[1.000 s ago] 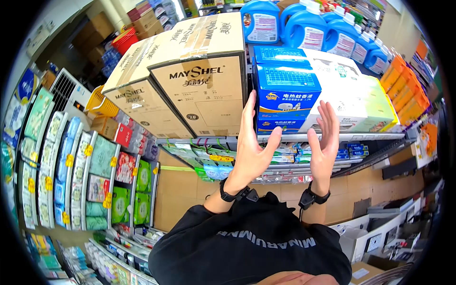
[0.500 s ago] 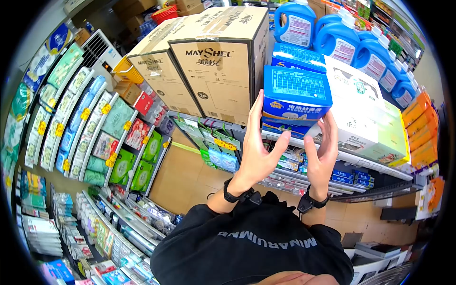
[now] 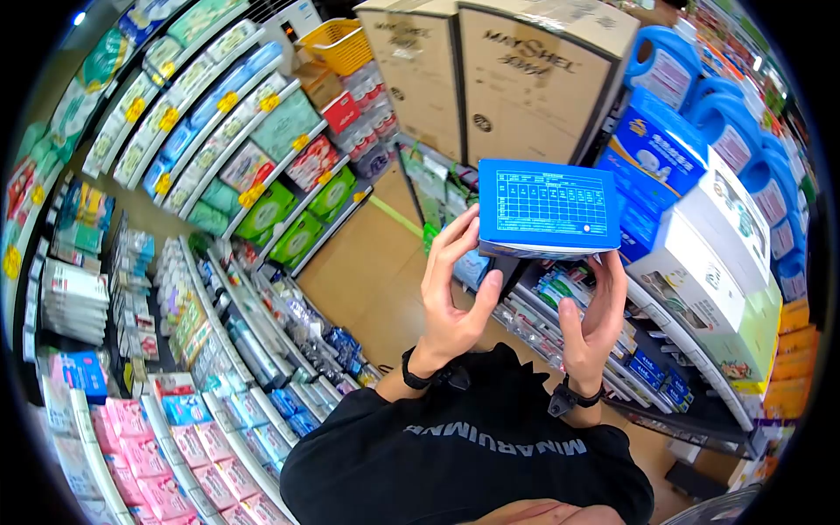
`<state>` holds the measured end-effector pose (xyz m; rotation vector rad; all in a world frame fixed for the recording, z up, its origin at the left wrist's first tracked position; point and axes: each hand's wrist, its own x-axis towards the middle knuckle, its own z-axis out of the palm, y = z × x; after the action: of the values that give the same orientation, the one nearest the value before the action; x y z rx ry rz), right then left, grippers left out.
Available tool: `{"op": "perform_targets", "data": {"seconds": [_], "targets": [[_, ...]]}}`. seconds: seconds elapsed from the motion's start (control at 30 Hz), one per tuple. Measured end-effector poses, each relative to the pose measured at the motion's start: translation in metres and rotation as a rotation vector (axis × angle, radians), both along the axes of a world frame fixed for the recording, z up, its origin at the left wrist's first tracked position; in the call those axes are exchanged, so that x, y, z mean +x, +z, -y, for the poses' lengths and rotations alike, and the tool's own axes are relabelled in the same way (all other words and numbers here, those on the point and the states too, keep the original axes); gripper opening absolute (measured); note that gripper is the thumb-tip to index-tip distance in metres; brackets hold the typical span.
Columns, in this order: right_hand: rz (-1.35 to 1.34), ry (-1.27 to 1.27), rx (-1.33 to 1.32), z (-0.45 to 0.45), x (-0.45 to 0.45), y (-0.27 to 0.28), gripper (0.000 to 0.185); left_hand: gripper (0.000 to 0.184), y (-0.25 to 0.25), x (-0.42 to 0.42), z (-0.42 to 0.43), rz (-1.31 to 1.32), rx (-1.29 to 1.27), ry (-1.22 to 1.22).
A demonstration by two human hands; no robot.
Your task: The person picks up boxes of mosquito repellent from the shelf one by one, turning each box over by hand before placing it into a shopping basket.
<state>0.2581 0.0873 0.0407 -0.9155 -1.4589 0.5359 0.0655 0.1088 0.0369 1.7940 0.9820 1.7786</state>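
Note:
A blue cardboard box with a printed white table on its upward face is held between my two hands, in front of my chest. My left hand presses the box's left side, with its thumb lower down and apart from the fingers. On the opposite side, my right hand has its fingers at the box's lower right corner, partly hidden by the box. Its thumb points up below the box. More blue boxes like it stand on the display just right of the held one.
Tall brown cartons stand behind the held box. Blue detergent jugs and white boxes line the display at right. Shelves of tissue packs run along the left, with pink packs below. A yellow basket sits at the back.
My hands have taken the blue box off the display stack and drawn it away. The view has turned left, so cartons and jugs now appear farther right.

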Motion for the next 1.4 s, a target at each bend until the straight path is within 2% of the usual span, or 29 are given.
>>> {"op": "perform_targets", "data": {"seconds": [0.37, 0.47, 0.53, 0.63, 0.7, 0.77, 0.87, 1.03, 1.1, 1.17, 1.27, 1.4], "targets": [[-0.031, 0.314, -0.088, -0.026, -0.099, -0.018, 0.074, 0.043, -0.023, -0.108, 0.032, 0.139, -0.03, 0.234], [-0.01, 0.4, -0.092, -0.028, -0.127, -0.024, 0.074, 0.045, -0.026, -0.139, 0.046, 0.099, -0.062, 0.265], [-0.03, 0.426, -0.122, -0.032, -0.15, -0.026, 0.074, 0.046, -0.019, -0.158, 0.051, -0.03, -0.048, 0.329], [-0.075, 0.475, -0.166, -0.04, -0.178, -0.033, 0.074, 0.047, -0.017, -0.183, 0.057, -0.015, -0.08, 0.291], [-0.175, 0.551, -0.296, -0.045, -0.193, -0.036, 0.076, 0.05, -0.013, -0.198, 0.06, -0.045, -0.084, 0.296], [-0.201, 0.575, -0.312, -0.046, -0.208, -0.042, 0.075, 0.056, -0.009, -0.211, 0.063, -0.179, -0.109, 0.347], [-0.276, 0.601, -0.444, -0.05, -0.231, -0.048, 0.071, 0.06, -0.006, -0.227, 0.066, -0.193, -0.115, 0.424], [-0.291, 0.615, -0.508, -0.059, -0.263, -0.058, 0.064, 0.063, -0.004, -0.252, 0.076, -0.203, -0.149, 0.413], [-0.335, 0.649, -0.623, -0.058, -0.271, -0.063, 0.063, 0.064, -0.008, -0.261, 0.08, -0.225, -0.153, 0.397], [-0.35, 0.627, -0.656, -0.059, -0.278, -0.067, 0.06, 0.066, -0.014, -0.269, 0.082, -0.112, -0.166, 0.333], [-0.456, 0.813, -0.794, -0.063, -0.283, -0.073, 0.057, 0.066, -0.011, -0.274, 0.085, -0.094, -0.161, 0.281], [-0.503, 0.796, -0.911, -0.059, -0.291, -0.075, 0.052, 0.062, -0.017, -0.275, 0.089, 0.011, -0.169, 0.206]]}}
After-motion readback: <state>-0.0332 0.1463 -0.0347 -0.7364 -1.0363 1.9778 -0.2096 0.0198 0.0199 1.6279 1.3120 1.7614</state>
